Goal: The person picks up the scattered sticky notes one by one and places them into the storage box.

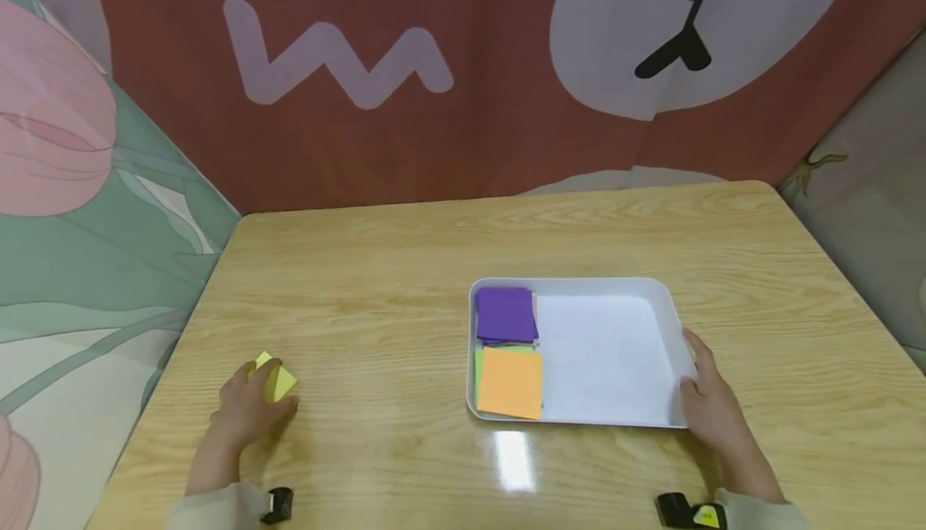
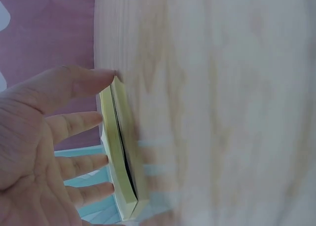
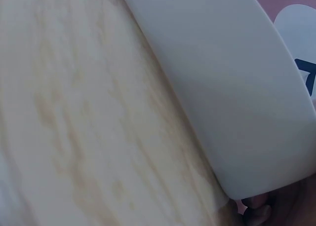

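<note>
Where the folded yellow paper piece (image 1: pixel 273 379) stands on the counter (image 1: pixel 376 289) near its left front part, the left hand (image 1: pixel 246 409) holds it, thumb on one end and the other fingertips (image 2: pixel 94 162) along its flat side, as the left wrist view shows; the piece stands on edge there, its layers slightly parted. Well to the right sits a white tray (image 1: pixel 615 353), its right wall touched by the right hand (image 1: pixel 712 405), thumb over the rim and the fingers down the outside wall; how tightly those fingers curl I cannot tell. The right wrist view shows only the tray's outer wall and a fingertip at its lower corner. Inside the tray, against its left wall, lie a purple square (image 1: pixel 506 314) at the back and an orange square (image 1: pixel 510 382) in front, with a green sheet (image 1: pixel 479 361) peeking from beneath. A red fabric backdrop (image 1: pixel 463 71) hangs behind the counter.
</note>
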Demonstrator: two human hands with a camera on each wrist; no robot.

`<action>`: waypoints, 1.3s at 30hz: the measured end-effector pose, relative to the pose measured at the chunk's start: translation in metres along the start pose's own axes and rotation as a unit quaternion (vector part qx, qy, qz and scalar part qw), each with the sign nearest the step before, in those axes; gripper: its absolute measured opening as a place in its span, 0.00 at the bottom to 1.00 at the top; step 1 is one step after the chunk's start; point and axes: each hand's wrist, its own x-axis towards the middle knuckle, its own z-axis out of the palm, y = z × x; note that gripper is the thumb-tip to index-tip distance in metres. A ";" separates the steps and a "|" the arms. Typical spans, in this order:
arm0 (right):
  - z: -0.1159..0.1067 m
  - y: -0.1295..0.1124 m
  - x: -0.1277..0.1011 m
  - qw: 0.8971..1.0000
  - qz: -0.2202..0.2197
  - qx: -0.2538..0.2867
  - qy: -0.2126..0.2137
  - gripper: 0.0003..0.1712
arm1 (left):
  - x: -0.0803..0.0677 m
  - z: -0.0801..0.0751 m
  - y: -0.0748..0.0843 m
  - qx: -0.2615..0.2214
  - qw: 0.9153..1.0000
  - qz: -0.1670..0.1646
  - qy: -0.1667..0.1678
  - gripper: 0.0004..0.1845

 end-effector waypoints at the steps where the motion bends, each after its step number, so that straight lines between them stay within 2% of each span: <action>1: 0.000 0.000 -0.001 1.000 0.000 0.002 0.000 0.33 | 0.001 0.000 -0.001 -0.001 1.000 0.002 0.002 0.34; 9: 0.003 -0.002 -0.003 1.000 -0.019 -0.007 0.019 0.34 | 0.006 -0.003 -0.012 -0.003 1.000 0.011 0.001 0.33; 12: 0.004 -0.003 -0.002 0.999 -0.037 -0.011 0.027 0.33 | 0.004 -0.002 -0.018 0.009 1.000 0.028 0.010 0.32; 14: 0.005 -0.003 -0.001 0.998 -0.045 -0.013 0.031 0.33 | 0.004 -0.002 -0.020 0.020 0.998 0.051 0.023 0.31; 18: 0.007 -0.004 -0.002 0.999 -0.037 -0.011 0.036 0.34 | 0.006 -0.004 -0.021 0.038 0.995 0.077 0.046 0.29; 22: 0.008 -0.002 -0.003 0.999 -0.028 -0.010 0.037 0.33 | 0.009 -0.006 -0.020 0.043 0.996 0.065 0.046 0.28; 33: 0.011 -0.007 0.000 0.998 -0.033 -0.001 0.049 0.34 | 0.012 -0.006 -0.023 0.037 0.993 0.080 0.074 0.25; 39: 0.015 -0.013 0.006 0.999 -0.035 0.000 0.042 0.34 | 0.007 -0.007 -0.028 0.015 0.995 0.060 0.078 0.28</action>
